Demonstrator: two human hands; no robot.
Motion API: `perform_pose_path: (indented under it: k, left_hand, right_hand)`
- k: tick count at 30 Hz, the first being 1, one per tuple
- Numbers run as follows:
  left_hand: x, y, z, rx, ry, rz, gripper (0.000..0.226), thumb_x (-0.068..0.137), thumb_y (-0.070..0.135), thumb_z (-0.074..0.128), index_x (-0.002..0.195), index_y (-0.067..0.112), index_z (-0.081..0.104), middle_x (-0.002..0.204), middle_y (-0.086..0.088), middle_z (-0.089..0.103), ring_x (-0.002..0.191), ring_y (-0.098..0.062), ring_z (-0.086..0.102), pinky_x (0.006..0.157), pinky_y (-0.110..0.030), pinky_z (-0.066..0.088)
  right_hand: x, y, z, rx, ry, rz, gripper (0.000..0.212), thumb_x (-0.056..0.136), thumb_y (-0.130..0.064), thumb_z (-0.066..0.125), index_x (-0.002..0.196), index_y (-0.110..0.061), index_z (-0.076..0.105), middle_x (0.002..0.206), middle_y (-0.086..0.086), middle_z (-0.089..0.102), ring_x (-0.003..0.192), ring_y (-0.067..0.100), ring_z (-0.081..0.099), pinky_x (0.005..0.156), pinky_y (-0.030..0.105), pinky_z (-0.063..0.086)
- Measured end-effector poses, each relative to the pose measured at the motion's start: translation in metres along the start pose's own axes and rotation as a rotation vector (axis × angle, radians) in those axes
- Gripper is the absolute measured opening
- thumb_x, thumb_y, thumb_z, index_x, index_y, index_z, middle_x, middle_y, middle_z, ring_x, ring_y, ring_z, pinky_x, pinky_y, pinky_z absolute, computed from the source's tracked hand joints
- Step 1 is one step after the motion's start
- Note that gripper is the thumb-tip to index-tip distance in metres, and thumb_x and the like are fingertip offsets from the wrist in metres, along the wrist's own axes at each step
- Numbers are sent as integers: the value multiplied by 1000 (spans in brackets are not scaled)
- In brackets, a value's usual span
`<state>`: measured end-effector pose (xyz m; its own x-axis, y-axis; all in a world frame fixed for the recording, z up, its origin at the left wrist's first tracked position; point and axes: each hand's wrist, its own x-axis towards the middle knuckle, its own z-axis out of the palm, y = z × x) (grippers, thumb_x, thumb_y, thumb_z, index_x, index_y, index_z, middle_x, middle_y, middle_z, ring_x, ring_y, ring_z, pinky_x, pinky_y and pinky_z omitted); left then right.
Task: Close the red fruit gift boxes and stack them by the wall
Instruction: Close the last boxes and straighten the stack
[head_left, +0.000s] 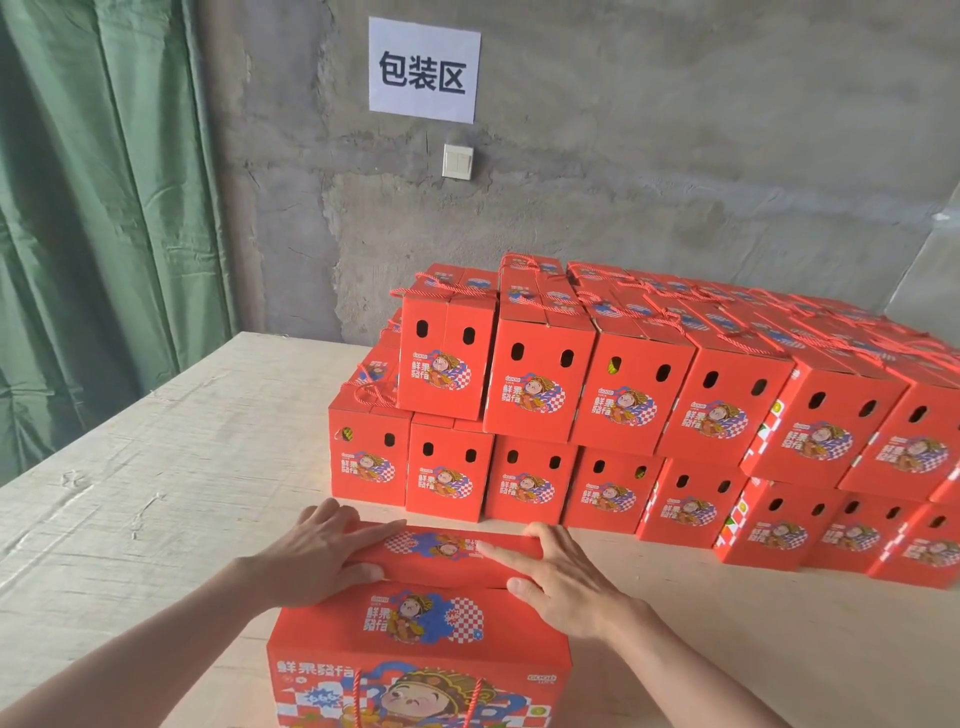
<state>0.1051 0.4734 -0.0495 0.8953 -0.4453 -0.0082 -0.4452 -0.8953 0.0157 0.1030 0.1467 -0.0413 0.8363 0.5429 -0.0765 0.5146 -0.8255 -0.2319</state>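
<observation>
A red fruit gift box (415, 660) with a cartoon print stands on the table right in front of me. Its two top flaps (441, 566) are folded nearly flat, with a dark gap between them. My left hand (322, 551) lies on the left end of the far flap, thumb at the gap. My right hand (566, 577) lies on the right end, fingers straight along the flap. A red cord handle (358, 696) hangs down the box's front. Behind it, a two-tier stack of closed red boxes (623, 415) runs along the wall to the right.
A pale wooden table (156, 441) carries everything. The grey concrete wall (623, 182) has a white paper sign (423, 70) and a light switch (457, 161). A green curtain (93, 208) hangs on the left. Bare tabletop lies left of the stack.
</observation>
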Motion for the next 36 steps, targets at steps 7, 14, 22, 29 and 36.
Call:
perform_pose_path:
  k: [7, 14, 22, 29, 36]
  left_hand:
    - [-1, 4, 7, -124, 65, -43, 77, 65, 86, -4, 137, 57, -1, 130, 3, 37, 126, -12, 27, 110, -30, 23]
    - [-1, 2, 5, -93, 66, -30, 73, 68, 85, -3, 136, 59, 0, 130, 3, 38, 123, -12, 27, 108, -30, 24]
    - [1, -2, -2, -77, -18, 33, 60, 76, 77, 6, 134, 62, -6, 128, 4, 37, 121, -12, 27, 108, -29, 23]
    - [0, -12, -7, -90, -86, 94, 51, 85, 72, 10, 132, 66, -8, 133, 5, 32, 123, -10, 24, 109, -29, 24]
    - [-2, -5, -5, -126, -48, 67, 55, 78, 75, 5, 131, 66, -6, 130, 5, 33, 120, -10, 24, 109, -29, 24]
  right_hand:
    - [5, -13, -7, -123, -106, 23, 48, 96, -52, 26, 141, -51, 10, 147, 13, 24, 143, 26, 12, 117, 50, -7]
    - [33, -49, -3, -99, -135, 35, 48, 96, -60, 24, 142, -56, 8, 151, 17, 22, 141, 35, 20, 113, 56, 11]
    - [33, -45, -1, -118, -126, 22, 45, 93, -65, 18, 132, -72, -4, 153, 12, 19, 141, 33, 15, 113, 53, 15]
    - [36, -47, -3, -127, -102, 36, 45, 96, -60, 23, 135, -69, 1, 146, 14, 28, 134, 37, 26, 109, 53, 21]
    - [52, -66, 2, -148, -104, 30, 59, 91, -66, 29, 145, -51, 9, 148, 19, 30, 139, 37, 23, 114, 50, 14]
